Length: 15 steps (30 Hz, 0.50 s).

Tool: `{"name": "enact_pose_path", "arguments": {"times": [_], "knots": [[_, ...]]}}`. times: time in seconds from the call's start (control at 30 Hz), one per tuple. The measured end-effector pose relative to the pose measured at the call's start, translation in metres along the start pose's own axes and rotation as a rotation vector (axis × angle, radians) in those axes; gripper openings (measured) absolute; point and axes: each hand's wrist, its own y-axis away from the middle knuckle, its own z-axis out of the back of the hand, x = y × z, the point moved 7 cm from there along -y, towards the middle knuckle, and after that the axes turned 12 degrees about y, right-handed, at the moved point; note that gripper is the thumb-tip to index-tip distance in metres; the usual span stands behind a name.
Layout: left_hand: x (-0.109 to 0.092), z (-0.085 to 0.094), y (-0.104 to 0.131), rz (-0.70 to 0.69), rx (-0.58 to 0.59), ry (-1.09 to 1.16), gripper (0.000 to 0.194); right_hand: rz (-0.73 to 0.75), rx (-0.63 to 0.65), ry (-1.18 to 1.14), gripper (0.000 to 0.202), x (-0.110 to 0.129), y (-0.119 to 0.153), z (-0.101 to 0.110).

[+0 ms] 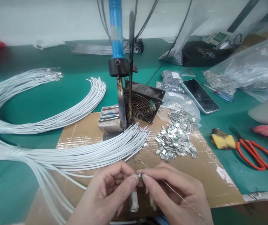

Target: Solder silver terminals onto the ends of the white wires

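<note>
My left hand is closed in a pinch on the end of a white cable, just above the cardboard. Thumb and forefinger of my right hand press together on the small coloured wire tips at that same end, so the fingertips of both hands nearly meet. A thin solder wire passes through my right hand, its free end pointing up and left. Under my left fingers a whitish wrap shows, perhaps on a finger. Beyond my hands lies a bundle of white cables, stripped ends facing right.
A soldering iron hangs upright before a small fan. Small metal connectors lie heaped on the cardboard. To the right are a phone, yellow sponge and orange-handled scissors. Another cable bundle curves at left.
</note>
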Motion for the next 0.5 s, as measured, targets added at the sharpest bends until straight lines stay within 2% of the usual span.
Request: {"name": "enact_pose_path", "arguments": {"times": [0.07,0.17,0.27,0.33,0.4,0.5], "knots": [[-0.003,0.001,0.002,0.004,-0.033,0.009,0.045,-0.096,0.062,-0.146,0.003,-0.01,-0.001,-0.006],[-0.007,0.001,0.004,-0.009,-0.034,0.048,0.044,-0.223,0.191,-0.33,0.025,-0.022,0.0,-0.021],[-0.01,0.001,0.003,-0.037,-0.018,0.075,0.042,-0.22,0.217,-0.345,0.033,-0.023,0.0,-0.025],[-0.01,0.001,0.002,-0.049,0.004,0.087,0.041,-0.149,0.167,-0.28,0.021,-0.017,0.0,-0.02],[-0.009,0.001,0.0,-0.05,0.022,0.087,0.041,-0.013,0.089,-0.139,0.008,-0.005,-0.001,-0.011],[-0.009,0.002,0.0,-0.041,0.016,0.061,0.042,0.168,0.01,0.049,0.018,0.012,-0.001,-0.004]]}}
